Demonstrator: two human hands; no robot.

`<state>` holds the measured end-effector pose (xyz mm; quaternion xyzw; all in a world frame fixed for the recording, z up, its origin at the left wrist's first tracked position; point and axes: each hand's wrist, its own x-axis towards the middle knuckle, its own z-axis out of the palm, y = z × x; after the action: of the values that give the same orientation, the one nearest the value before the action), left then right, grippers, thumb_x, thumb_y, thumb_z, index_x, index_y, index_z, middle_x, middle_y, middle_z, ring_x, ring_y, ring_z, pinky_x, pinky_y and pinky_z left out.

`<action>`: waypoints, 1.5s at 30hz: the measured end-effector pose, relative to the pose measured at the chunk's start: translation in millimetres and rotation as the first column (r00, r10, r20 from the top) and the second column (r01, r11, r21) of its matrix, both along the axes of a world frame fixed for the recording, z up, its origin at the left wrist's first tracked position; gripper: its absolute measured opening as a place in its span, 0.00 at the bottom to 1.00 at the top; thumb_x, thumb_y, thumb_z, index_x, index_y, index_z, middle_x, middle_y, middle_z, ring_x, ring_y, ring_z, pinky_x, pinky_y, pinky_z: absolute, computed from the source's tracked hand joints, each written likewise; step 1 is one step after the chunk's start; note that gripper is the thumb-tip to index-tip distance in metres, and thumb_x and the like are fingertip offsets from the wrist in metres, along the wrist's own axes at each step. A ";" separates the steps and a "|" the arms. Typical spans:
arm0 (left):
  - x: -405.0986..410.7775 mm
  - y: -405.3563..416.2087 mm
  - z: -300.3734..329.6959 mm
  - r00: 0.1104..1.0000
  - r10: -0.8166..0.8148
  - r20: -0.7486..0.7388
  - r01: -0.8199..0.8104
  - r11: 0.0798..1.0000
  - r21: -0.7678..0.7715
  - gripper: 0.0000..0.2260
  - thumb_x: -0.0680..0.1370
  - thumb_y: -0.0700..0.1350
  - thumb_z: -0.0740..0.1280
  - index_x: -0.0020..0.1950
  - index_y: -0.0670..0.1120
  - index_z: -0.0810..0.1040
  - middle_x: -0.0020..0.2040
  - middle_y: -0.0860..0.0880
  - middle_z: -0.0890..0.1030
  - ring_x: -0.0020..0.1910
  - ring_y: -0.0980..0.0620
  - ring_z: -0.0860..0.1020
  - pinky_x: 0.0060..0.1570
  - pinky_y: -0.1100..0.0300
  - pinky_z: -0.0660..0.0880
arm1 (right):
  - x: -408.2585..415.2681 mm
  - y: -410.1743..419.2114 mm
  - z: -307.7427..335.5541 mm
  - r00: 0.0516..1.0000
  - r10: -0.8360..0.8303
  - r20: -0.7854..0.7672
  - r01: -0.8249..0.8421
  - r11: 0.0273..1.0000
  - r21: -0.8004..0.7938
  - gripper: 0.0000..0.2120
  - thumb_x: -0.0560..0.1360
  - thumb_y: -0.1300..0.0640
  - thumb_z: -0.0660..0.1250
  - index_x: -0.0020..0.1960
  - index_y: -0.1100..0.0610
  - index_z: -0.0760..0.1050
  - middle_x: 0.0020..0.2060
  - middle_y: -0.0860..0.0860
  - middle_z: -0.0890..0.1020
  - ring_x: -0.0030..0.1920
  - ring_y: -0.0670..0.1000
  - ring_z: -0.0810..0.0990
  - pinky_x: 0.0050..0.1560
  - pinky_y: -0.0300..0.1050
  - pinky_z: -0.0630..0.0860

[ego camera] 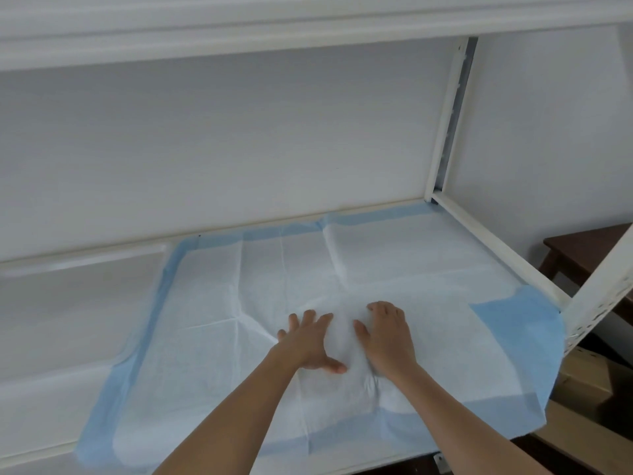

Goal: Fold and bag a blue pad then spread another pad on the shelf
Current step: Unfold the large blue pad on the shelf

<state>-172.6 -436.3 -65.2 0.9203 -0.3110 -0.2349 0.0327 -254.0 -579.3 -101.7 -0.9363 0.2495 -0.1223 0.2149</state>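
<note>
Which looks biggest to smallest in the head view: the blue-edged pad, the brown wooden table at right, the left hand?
1. Blue-edged pad, by far.
2 and 3. Wooden table and left hand: unsure. The table is cropped and farther away.

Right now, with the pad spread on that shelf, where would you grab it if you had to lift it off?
Pinch the pad at its near right corner, the blue flap that hangs past the shelf edge. It sticks out free there, so a grip can come from the front right and close above and below it. Elsewhere the pad lies flat, and both hands press its middle.
</note>
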 end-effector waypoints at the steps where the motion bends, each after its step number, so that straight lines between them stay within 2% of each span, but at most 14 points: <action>1: 3.1 -0.1 1.8 1.000 0.027 -0.014 -0.027 0.999 -0.038 0.45 0.68 0.63 0.71 0.77 0.55 0.50 0.76 0.50 0.53 0.73 0.43 0.53 0.68 0.45 0.58 | 0.9 3.0 -0.5 1.000 -0.014 0.014 0.014 1.000 -0.012 0.23 0.77 0.43 0.60 0.64 0.58 0.69 0.60 0.52 0.74 0.63 0.53 0.70 0.67 0.45 0.64; 3: 10.4 1.9 7.1 0.995 0.094 -0.016 -0.095 0.989 -0.116 0.41 0.70 0.60 0.71 0.77 0.54 0.54 0.75 0.50 0.55 0.72 0.44 0.56 0.68 0.47 0.59 | 2.9 6.5 -1.9 0.998 -0.055 0.037 0.056 0.998 -0.016 0.26 0.74 0.37 0.61 0.59 0.58 0.71 0.55 0.51 0.77 0.59 0.53 0.73 0.65 0.47 0.66; 5: 16.3 6.7 9.8 0.988 0.148 0.035 -0.143 0.983 -0.118 0.40 0.71 0.59 0.71 0.76 0.53 0.55 0.76 0.49 0.53 0.73 0.44 0.55 0.69 0.48 0.58 | 5.0 7.8 -2.9 0.996 -0.081 0.030 0.081 0.997 -0.001 0.29 0.71 0.32 0.60 0.55 0.57 0.72 0.51 0.50 0.78 0.58 0.54 0.74 0.65 0.50 0.67; 8: 19.8 16.6 2.8 0.974 0.224 0.031 -0.224 0.975 -0.013 0.45 0.70 0.62 0.70 0.78 0.52 0.48 0.78 0.46 0.41 0.76 0.38 0.44 0.72 0.41 0.48 | 7.0 10.2 -8.3 0.997 -0.066 -0.051 0.065 0.997 -0.031 0.38 0.67 0.28 0.51 0.59 0.58 0.72 0.58 0.54 0.77 0.63 0.56 0.72 0.68 0.55 0.64; 9: 20.0 19.6 -1.1 0.967 0.253 0.000 -0.253 0.967 0.016 0.47 0.70 0.64 0.69 0.78 0.53 0.44 0.78 0.45 0.37 0.76 0.37 0.40 0.72 0.39 0.45 | 6.7 10.4 -10.1 0.996 -0.062 -0.064 0.060 0.998 -0.034 0.37 0.69 0.29 0.52 0.61 0.59 0.72 0.62 0.55 0.75 0.67 0.57 0.70 0.70 0.55 0.61; 13: 19.5 26.6 -9.3 0.962 0.266 -0.063 -0.264 0.964 0.040 0.48 0.70 0.69 0.63 0.77 0.54 0.38 0.76 0.46 0.32 0.75 0.37 0.35 0.72 0.36 0.44 | 3.8 8.7 -16.7 0.998 -0.052 -0.025 0.051 0.998 -0.022 0.28 0.75 0.38 0.60 0.65 0.58 0.70 0.71 0.55 0.68 0.75 0.56 0.59 0.74 0.54 0.49; 19: 10.5 33.0 -10.3 0.973 0.223 -0.062 -0.221 0.975 0.025 0.45 0.72 0.69 0.61 0.78 0.55 0.38 0.77 0.47 0.33 0.75 0.39 0.35 0.73 0.39 0.45 | 1.6 6.9 -17.3 0.998 -0.038 0.050 0.037 0.999 0.029 0.12 0.78 0.46 0.61 0.53 0.54 0.73 0.62 0.52 0.76 0.71 0.56 0.65 0.73 0.54 0.53; 21: 5.9 34.8 -9.8 0.976 0.209 -0.056 -0.208 0.978 0.014 0.44 0.72 0.69 0.61 0.78 0.55 0.39 0.77 0.48 0.33 0.76 0.40 0.35 0.73 0.40 0.46 | 0.2 7.7 -14.5 0.999 -0.038 0.039 0.036 0.998 0.053 0.08 0.79 0.49 0.61 0.48 0.53 0.72 0.61 0.52 0.77 0.73 0.56 0.62 0.74 0.55 0.52; 25: -3.6 40.3 -8.9 0.981 0.185 -0.061 -0.186 0.983 -0.007 0.43 0.74 0.67 0.60 0.78 0.54 0.40 0.77 0.49 0.35 0.76 0.42 0.36 0.73 0.42 0.47 | -3.2 11.7 -9.7 0.998 -0.052 0.027 0.048 0.992 0.114 0.09 0.80 0.53 0.60 0.42 0.52 0.66 0.53 0.53 0.81 0.74 0.57 0.60 0.74 0.56 0.50; 28: -13.2 47.8 -7.3 0.980 0.185 -0.072 -0.188 0.982 -0.025 0.41 0.75 0.66 0.60 0.78 0.53 0.41 0.78 0.50 0.36 0.77 0.44 0.37 0.73 0.43 0.47 | -7.3 15.5 -2.1 0.994 -0.091 0.067 0.079 0.983 0.166 0.09 0.78 0.55 0.63 0.39 0.52 0.67 0.42 0.52 0.81 0.66 0.57 0.71 0.71 0.56 0.58; 30: -19.7 52.6 -7.3 0.978 0.193 -0.083 -0.198 0.979 -0.049 0.41 0.75 0.65 0.60 0.78 0.52 0.41 0.78 0.51 0.37 0.77 0.45 0.38 0.73 0.43 0.47 | -11.6 19.7 7.4 0.989 -0.106 0.099 0.085 0.977 0.195 0.09 0.78 0.57 0.62 0.39 0.53 0.67 0.38 0.51 0.79 0.52 0.57 0.78 0.61 0.56 0.69; 32: -28.4 56.8 -7.6 0.976 0.201 -0.089 -0.208 0.975 -0.076 0.40 0.75 0.65 0.60 0.78 0.52 0.42 0.78 0.50 0.38 0.77 0.46 0.38 0.73 0.44 0.47 | -17.7 25.9 16.1 0.984 -0.122 0.130 0.085 0.963 0.256 0.07 0.79 0.58 0.59 0.42 0.55 0.67 0.37 0.52 0.78 0.42 0.56 0.78 0.48 0.54 0.75; 35: -47.3 62.8 -5.1 0.972 0.210 -0.103 -0.221 0.968 -0.118 0.40 0.76 0.64 0.60 0.78 0.51 0.43 0.78 0.49 0.39 0.77 0.47 0.39 0.73 0.44 0.48 | -32.0 36.9 30.4 0.981 -0.145 0.128 0.091 0.929 0.359 0.05 0.78 0.63 0.54 0.44 0.57 0.65 0.35 0.51 0.75 0.34 0.51 0.73 0.34 0.47 0.70; 45: -104.8 84.6 1.2 0.937 0.247 -0.247 -0.309 0.916 -0.255 0.40 0.76 0.59 0.64 0.78 0.49 0.44 0.78 0.45 0.40 0.77 0.45 0.43 0.75 0.49 0.50 | -80.1 59.4 64.4 0.977 -0.074 0.198 0.003 0.941 0.340 0.08 0.76 0.68 0.49 0.44 0.58 0.62 0.32 0.50 0.68 0.30 0.48 0.65 0.30 0.43 0.62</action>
<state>-277.4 -351.6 -64.0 0.9105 -0.2021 -0.2754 0.2331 -334.2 -519.8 -37.2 -0.8625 0.2612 -0.1791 0.3946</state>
